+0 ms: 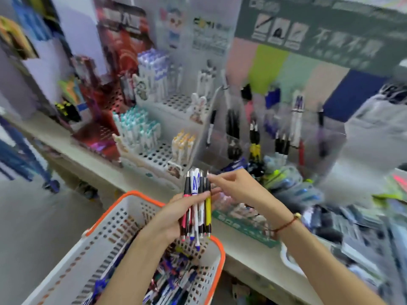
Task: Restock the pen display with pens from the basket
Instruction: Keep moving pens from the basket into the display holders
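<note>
Holding a bunch of pens [196, 208] upright, the left hand [176, 219] has its fingers curled round the barrels, thumb side toward the camera; bunch includes a pink-and-black one, a white-and-blue one, a black-and-white one and a yellow pen [208, 208] on the right edge. Right hand [233, 186] sits just right of the bunch, thumb and forefinger pinched at the top end of the yellow pen, other fingers loosely curled; red string bracelet [284, 225] on that wrist. Bunch is above the far rim of the basket [105, 219], white perforated plastic with orange rim, more pens lying in its bottom. Pen display [275, 133] stands on the desk [123, 179] behind the hands: clear tiered holder, a scattering of black, white and purple pens upright in it. White perforated racks [158, 155] with pastel pens to its left. Background heavily motion-blurred, finer detail unreadable.
</note>
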Action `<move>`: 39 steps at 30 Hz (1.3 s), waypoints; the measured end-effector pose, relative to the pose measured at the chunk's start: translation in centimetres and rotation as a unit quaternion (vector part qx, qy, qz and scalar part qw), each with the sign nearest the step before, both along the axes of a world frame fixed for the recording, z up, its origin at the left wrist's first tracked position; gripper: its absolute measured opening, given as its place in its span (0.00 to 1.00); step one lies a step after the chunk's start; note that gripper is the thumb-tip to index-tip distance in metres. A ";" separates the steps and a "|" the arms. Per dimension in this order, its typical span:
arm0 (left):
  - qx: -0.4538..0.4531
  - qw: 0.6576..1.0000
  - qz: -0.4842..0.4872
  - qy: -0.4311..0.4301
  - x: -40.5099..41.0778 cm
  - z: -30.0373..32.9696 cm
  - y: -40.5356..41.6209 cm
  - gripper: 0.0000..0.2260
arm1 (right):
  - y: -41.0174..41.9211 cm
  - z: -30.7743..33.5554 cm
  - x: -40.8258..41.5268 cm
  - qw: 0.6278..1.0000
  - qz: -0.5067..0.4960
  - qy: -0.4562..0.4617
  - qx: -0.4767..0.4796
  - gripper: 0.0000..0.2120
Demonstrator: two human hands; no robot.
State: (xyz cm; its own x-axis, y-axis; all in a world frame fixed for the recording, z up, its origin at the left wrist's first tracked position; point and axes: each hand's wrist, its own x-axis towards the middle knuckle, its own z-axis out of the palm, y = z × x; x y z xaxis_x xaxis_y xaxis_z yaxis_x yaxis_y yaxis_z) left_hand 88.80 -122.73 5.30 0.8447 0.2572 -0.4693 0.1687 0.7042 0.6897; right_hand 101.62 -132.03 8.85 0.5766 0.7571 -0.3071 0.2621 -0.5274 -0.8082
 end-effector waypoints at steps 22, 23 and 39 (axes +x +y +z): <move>-0.076 0.996 0.022 -0.036 11.4 0.8 -1.4 0.13 | -4.0 2.9 11.7 0.841 -0.281 -0.436 0.154 0.13; -0.070 0.997 0.018 -0.036 11.6 0.8 -1.4 0.12 | -3.4 2.6 12.1 0.860 -0.239 -0.439 0.100 0.13; -0.142 0.982 -0.066 -0.101 11.7 1.4 -1.2 0.06 | -2.9 3.2 10.5 0.968 -0.116 -0.219 0.026 0.16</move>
